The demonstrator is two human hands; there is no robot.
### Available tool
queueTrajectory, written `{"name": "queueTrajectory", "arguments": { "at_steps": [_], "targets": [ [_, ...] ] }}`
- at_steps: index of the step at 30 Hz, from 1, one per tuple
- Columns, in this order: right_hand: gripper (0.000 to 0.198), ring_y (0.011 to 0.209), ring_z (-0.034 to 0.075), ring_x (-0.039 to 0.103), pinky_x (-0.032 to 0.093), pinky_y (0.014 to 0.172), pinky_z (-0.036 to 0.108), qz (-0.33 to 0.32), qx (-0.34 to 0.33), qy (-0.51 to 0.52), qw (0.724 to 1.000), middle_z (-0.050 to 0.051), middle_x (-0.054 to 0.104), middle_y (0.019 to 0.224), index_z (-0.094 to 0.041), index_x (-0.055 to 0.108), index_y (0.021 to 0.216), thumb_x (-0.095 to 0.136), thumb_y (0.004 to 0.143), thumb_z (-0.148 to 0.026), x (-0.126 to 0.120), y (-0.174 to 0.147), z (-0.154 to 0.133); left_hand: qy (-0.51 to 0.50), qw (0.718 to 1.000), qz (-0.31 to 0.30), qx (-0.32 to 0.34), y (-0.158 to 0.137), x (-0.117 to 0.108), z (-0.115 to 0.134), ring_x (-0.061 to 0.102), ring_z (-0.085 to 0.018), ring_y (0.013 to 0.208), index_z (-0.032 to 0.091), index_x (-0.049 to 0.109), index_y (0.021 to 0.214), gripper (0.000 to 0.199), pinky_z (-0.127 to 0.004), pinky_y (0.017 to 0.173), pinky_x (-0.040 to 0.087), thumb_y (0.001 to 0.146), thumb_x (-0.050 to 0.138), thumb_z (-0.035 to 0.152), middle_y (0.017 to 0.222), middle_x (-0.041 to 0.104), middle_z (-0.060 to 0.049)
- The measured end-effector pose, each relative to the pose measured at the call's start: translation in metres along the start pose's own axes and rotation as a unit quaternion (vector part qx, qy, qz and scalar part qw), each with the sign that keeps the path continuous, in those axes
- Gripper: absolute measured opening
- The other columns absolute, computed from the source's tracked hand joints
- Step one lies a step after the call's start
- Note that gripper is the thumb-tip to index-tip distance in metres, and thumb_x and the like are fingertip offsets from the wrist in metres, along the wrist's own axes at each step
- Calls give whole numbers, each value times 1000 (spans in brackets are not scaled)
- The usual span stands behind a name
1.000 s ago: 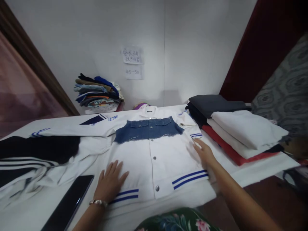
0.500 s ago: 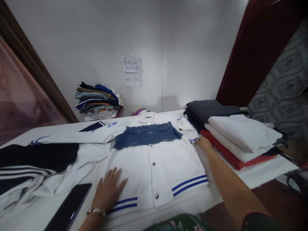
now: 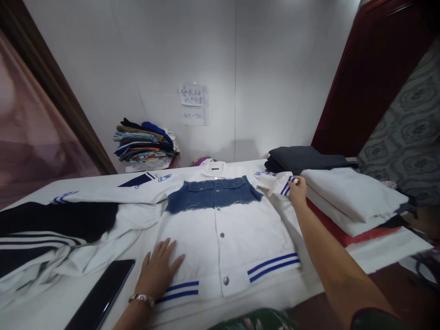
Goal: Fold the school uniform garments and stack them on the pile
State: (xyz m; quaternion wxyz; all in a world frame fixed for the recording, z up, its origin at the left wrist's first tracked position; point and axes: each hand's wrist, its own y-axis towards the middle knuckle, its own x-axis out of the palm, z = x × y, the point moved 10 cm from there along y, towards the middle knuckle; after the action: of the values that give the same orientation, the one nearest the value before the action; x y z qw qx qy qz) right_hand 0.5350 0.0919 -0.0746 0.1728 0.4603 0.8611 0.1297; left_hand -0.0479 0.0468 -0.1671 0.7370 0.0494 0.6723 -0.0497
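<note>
A white jacket (image 3: 192,238) with a blue denim chest panel and blue-striped hem lies buttoned and face up on the table, its collar away from me. My left hand (image 3: 160,270), with a bracelet at the wrist, rests flat on the lower left front, fingers spread. At the right, my right hand (image 3: 298,189) pinches the striped cuff of the jacket's right-side sleeve (image 3: 275,183), holding it up beside the folded clothes. The other sleeve (image 3: 113,195) stretches out to the left across the table.
A dark phone (image 3: 101,293) lies left of my left hand. Black garments with white stripes (image 3: 58,224) cover the left side. Folded clothes (image 3: 354,197) are stacked at right, and another pile (image 3: 146,142) stands by the wall. Paper notes (image 3: 194,105) hang on the wall.
My right hand has lifted the cuff and moved it up and to the right, drawing the sleeve outward. My left hand stays flat on the jacket. The view has shifted slightly.
</note>
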Motion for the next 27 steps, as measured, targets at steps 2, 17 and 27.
{"name": "queueTrajectory", "arguments": {
  "at_steps": [2,17,27],
  "targets": [
    [47,86,17,56,47,80,31,14,-67,36,997,7,60,103,-15,52,114,47,70,-28,-2,5,-36,-4,1000,-8,-9,3,-3,-3,30,-28,137,19,50,133,54,-53,109,22,85,42,42,148,37,-11],
    [56,84,14,59,48,79,28,-439,-158,147,872,2,64,103,-22,51,130,58,74,-22,119,-153,-158,-747,638,-186,-3,42,-36,187,60,-27,108,23,54,125,55,-41,89,46,80,57,56,126,59,-13],
    [37,99,20,63,50,88,37,-544,-93,132,824,6,68,108,-20,63,115,54,80,-25,123,-250,-80,-846,443,-254,-154,45,39,212,67,-19,71,10,63,88,21,-32,74,52,86,52,27,74,69,-8]
  ]
}}
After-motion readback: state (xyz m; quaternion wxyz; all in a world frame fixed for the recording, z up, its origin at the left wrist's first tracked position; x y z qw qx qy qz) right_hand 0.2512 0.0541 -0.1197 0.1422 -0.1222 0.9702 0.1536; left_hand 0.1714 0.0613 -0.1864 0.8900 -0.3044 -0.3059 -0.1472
